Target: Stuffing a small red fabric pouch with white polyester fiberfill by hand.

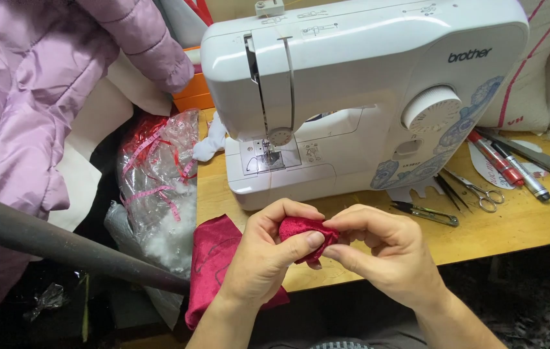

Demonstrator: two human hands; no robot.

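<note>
My left hand point(265, 255) and my right hand point(385, 249) meet above the front edge of a wooden table point(520, 226). Together they pinch a small piece of dark red velvet fabric point(302, 227), folded up between the thumbs and fingers of both hands. A larger piece of the same red fabric point(209, 255) lies under my left wrist and hangs over the table edge. Right behind my hands stands a white sewing machine point(365, 90), its needle and presser foot point(267, 150) over the metal plate.
Small scissors point(478, 189), tweezers point(449, 192), a thread snipper point(425, 213), markers point(501, 161) and large shears point(540, 158) lie right of the machine. A clear bag point(158, 187) with ribbon and white stuffing hangs at the left. A lilac padded jacket point(29, 90) and a dark bar point(62, 249) fill the left side.
</note>
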